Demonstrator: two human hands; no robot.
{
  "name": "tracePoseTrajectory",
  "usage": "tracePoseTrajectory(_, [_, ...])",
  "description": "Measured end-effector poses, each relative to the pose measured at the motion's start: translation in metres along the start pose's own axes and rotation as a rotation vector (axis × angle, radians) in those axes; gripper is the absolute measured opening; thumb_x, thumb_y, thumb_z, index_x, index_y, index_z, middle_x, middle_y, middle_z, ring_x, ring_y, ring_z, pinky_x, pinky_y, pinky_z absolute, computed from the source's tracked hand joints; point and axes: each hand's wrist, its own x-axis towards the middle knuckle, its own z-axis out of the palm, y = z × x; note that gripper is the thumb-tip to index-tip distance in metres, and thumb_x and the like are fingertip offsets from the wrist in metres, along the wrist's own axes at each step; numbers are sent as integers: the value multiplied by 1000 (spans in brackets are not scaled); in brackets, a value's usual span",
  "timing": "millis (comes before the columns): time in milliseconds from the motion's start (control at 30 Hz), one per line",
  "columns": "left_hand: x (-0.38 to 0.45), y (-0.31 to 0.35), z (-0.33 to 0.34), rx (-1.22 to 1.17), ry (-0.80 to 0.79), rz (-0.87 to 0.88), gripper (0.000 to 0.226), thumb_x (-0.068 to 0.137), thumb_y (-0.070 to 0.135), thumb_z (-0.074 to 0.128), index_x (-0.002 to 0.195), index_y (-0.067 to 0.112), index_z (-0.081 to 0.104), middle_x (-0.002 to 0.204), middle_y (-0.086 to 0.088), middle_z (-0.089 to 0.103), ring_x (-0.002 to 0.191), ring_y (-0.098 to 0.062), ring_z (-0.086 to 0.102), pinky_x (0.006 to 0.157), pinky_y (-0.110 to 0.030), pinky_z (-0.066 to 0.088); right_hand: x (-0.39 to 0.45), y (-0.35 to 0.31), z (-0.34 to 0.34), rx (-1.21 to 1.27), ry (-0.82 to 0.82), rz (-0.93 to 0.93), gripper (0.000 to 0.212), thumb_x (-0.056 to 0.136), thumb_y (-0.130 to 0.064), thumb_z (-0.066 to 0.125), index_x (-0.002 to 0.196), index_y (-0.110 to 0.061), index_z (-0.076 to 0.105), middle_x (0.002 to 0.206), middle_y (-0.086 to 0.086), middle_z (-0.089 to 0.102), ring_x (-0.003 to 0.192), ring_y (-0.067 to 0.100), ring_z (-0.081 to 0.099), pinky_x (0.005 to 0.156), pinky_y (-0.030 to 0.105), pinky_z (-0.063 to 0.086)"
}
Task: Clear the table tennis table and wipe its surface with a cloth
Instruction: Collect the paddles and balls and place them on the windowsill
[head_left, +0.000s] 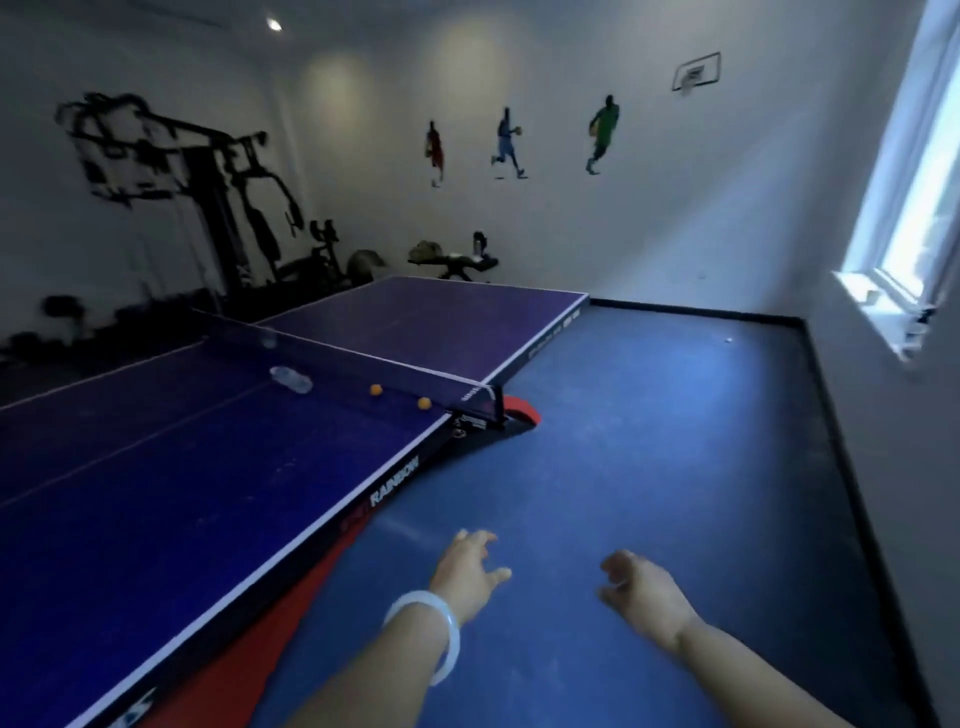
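Observation:
The blue table tennis table (156, 467) fills the left of the view, with its net (363, 364) stretched across the middle. Two orange balls (376, 389) (424, 402) lie on the near half close to the net. A clear plastic bottle (291, 378) lies on its side by the net. My left hand (467, 571), a white bangle on its wrist, hovers over the floor beside the table's edge, fingers spread and holding nothing. My right hand (636, 587) hangs to its right with fingers loosely curled, also holding nothing. No cloth is in view.
Blue floor (649, 441) stretches along the table's right side to a wall with a bright window (914, 208). A small white ball (728, 340) lies on the floor near that wall. Gym machines (208, 208) and a bench (457, 260) stand at the far end.

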Motion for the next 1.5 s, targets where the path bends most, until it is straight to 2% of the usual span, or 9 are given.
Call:
tracePoseTrajectory(200, [56, -71, -79, 12, 111, -114, 49, 93, 28, 65, 138, 19, 47, 134, -4, 45, 119, -15, 51, 101, -23, 41, 101, -86, 40, 23, -67, -119, 37, 91, -20, 65, 125, -10, 57, 111, 3, 59, 92, 15, 57, 64, 11, 40])
tracePoseTrajectory(467, [156, -107, -108, -20, 168, -241, 50, 94, 29, 63, 139, 18, 45, 133, -3, 44, 122, -14, 47, 106, -27, 38, 230, -133, 63, -24, -177, -215, 36, 90, -21, 64, 123, -9, 57, 107, 2, 60, 100, 16, 60, 76, 14, 37])
tracePoseTrajectory(633, [226, -109, -106, -90, 210, -314, 45, 94, 29, 63, 135, 19, 47, 122, 1, 43, 106, -10, 47, 91, -21, 42, 330, -142, 60, -68, -282, -244, 28, 92, -26, 60, 115, -10, 53, 116, 6, 58, 105, 22, 58, 78, 23, 40])
tracePoseTrajectory(833, [290, -117, -101, -144, 300, -399, 42, 92, 29, 66, 130, 19, 51, 112, 3, 45, 102, -10, 50, 88, -21, 43, 428, -153, 62, -6, -389, -228, 30, 94, -24, 60, 121, -14, 50, 107, 3, 55, 80, 15, 52, 58, 16, 41])
tracePoseTrajectory(933, [321, -129, -98, -169, 297, -441, 42, 91, 30, 66, 129, 20, 50, 114, 2, 46, 103, -11, 51, 84, -20, 42, 465, -163, 73, 37, -419, -205, 36, 93, -23, 62, 126, -13, 52, 106, 1, 55, 88, 18, 55, 68, 24, 44])
tracePoseTrajectory(1067, [372, -151, -101, -198, 273, -450, 43, 91, 27, 67, 129, 17, 51, 111, 3, 45, 96, -8, 51, 72, -12, 40, 513, -175, 99, 27, -451, -188, 41, 93, -27, 63, 129, -13, 50, 105, -1, 53, 89, 15, 54, 70, 22, 42])
tracePoseTrajectory(1200, [439, -182, -121, -221, 227, -422, 44, 92, 27, 66, 131, 17, 50, 116, 1, 46, 100, -10, 52, 76, -14, 43, 570, -194, 126, 42, -447, -121, 38, 92, -25, 64, 127, -14, 51, 104, -5, 53, 88, 12, 54, 68, 19, 45])
tracePoseTrajectory(1367, [526, -229, -170, -211, 149, -402, 45, 94, 28, 63, 134, 19, 47, 120, 3, 45, 106, -8, 48, 88, -18, 41, 646, -235, 152, 29, -372, -76, 37, 94, -25, 63, 127, -15, 52, 113, 0, 54, 91, 16, 55, 74, 28, 47])
tracePoseTrajectory(1500, [588, -264, -209, -147, 76, -383, 44, 94, 30, 63, 134, 20, 48, 121, 3, 45, 104, -8, 48, 86, -18, 41, 692, -265, 169, -55, -317, -97, 44, 93, -29, 64, 134, -21, 48, 123, 2, 47, 92, 17, 57, 75, 27, 49])
